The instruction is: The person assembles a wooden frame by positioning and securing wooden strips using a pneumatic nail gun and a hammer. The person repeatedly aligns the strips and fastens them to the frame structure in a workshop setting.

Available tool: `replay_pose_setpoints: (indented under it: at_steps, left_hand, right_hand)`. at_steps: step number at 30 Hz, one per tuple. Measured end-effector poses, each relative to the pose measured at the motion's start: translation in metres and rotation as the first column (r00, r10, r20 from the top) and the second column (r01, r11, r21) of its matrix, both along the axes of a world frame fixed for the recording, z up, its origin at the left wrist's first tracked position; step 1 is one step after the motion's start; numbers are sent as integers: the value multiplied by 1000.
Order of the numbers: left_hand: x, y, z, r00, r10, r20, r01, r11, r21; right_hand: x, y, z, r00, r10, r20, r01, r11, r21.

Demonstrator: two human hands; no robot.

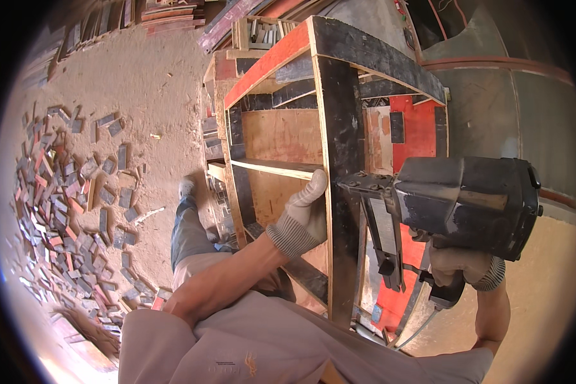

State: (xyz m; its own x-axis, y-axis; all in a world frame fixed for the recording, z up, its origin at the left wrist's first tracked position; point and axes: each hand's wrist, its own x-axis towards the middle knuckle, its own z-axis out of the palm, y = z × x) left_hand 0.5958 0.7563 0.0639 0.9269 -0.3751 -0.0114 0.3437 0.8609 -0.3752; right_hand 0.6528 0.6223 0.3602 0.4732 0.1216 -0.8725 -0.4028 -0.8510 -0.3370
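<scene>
A wooden frame (340,121) of black- and red-faced boards stands in front of me. My left hand (306,214), in a pale knitted glove, is closed round the pale edge of its black upright board. The thumb rests by the end of a thin wooden crosspiece (272,168); the other fingers are mostly hidden. My right hand (462,264), gloved too, grips the handle of a black nail gun (461,198). The gun lies sideways, its nose against the upright's right face, level with the crosspiece. Its slanted magazine (385,237) hangs below the nose.
Many small wood offcuts (64,237) are heaped on the dusty floor at left. Stacked boards (173,16) lie at the far left, and a crate of wood pieces (262,32) stands behind the frame. A thin hose (419,331) trails below the gun. Grey panels (486,121) stand at right.
</scene>
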Motion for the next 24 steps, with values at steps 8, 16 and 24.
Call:
replay_pose_setpoints:
  at_steps: [8,16,24]
  left_hand:
    - [-1,2,2,999,4,33,-3,999,-33]
    - [3,6,12,996,39,77,-37,999,-27]
    - [1,7,12,993,69,100,-79,992,97]
  right_hand:
    - [-10,20,4,993,-111,42,116,987,-113]
    - [-15,0,-5,965,232,120,-240,969,63]
    - [-30,-16,-3,975,-194,106,185,978,94]
